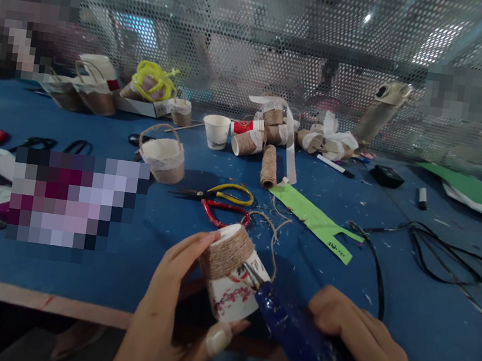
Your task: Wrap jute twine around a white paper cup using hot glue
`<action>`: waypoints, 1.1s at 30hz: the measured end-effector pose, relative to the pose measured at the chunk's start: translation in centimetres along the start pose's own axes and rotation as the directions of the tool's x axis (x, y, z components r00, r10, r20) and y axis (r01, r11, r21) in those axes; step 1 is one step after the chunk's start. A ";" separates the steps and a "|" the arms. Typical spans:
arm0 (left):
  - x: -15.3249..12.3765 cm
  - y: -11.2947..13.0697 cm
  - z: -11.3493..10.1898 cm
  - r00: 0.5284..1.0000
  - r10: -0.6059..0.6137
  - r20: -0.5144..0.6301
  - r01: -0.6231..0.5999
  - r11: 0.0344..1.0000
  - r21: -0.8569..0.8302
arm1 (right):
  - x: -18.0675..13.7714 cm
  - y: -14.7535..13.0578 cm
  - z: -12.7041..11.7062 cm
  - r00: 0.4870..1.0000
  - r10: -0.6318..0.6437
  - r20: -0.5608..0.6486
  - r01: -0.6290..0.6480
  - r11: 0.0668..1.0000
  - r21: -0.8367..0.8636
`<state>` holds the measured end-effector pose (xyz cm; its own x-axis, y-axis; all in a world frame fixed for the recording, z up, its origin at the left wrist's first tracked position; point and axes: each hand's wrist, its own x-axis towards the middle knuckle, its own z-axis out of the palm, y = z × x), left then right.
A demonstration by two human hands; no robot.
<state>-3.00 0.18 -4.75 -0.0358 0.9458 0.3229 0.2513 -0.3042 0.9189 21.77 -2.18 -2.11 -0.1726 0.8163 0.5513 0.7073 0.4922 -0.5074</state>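
Observation:
My left hand point(181, 297) grips a paper cup point(235, 295) tilted above the table's front edge. Brown twine is wound around one end of the cup, and pink blossoms are printed on the bare part. A blue hot glue gun point(303, 343) is in my right hand point(362, 338), its metal nozzle at the cup's side by the lower edge of the twine. From the cup a loose strand of twine point(275, 241) runs onto the table. Just beyond the cup lie scissors point(225, 199) with one yellow and one red handle.
Around the middle stand a twine-wrapped basket point(164, 158), a white paper cup point(216, 131) and a twine spool point(269, 166). Green paper point(311, 216) and a black cable point(436, 248) lie to the right. A perforated metal screen point(265, 30) borders the back. Pixelated patches cover the left.

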 end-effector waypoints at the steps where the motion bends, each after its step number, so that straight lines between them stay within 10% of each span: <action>1: 0.1 -0.2 -0.2 1.000 0.006 0.010 -0.006 1.000 0.000 | 0.0 -0.1 0.0 1.000 0.006 -0.004 -0.006 1.000 -0.005; 15: -0.2 -0.1 0.1 1.000 -0.006 0.012 0.006 0.999 -0.049 | -1.9 4.3 -2.0 0.972 0.122 -0.203 -0.147 0.982 -0.115; 26: 0.3 -0.5 -0.7 0.993 0.031 0.115 -0.031 1.000 -0.002 | 2.7 9.7 -4.1 0.980 0.084 0.180 0.027 0.842 -0.539; 33: 0.0 -0.3 -0.4 0.998 0.019 0.054 -0.018 1.000 -0.026 | 2.9 5.0 -2.6 0.995 -0.092 0.039 0.100 0.902 -0.419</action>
<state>-3.44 0.26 -4.88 0.0215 0.9446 0.3274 0.2271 -0.3235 0.9186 26.59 1.85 -1.38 -0.2640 0.7787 0.5692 0.9084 0.3991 -0.1247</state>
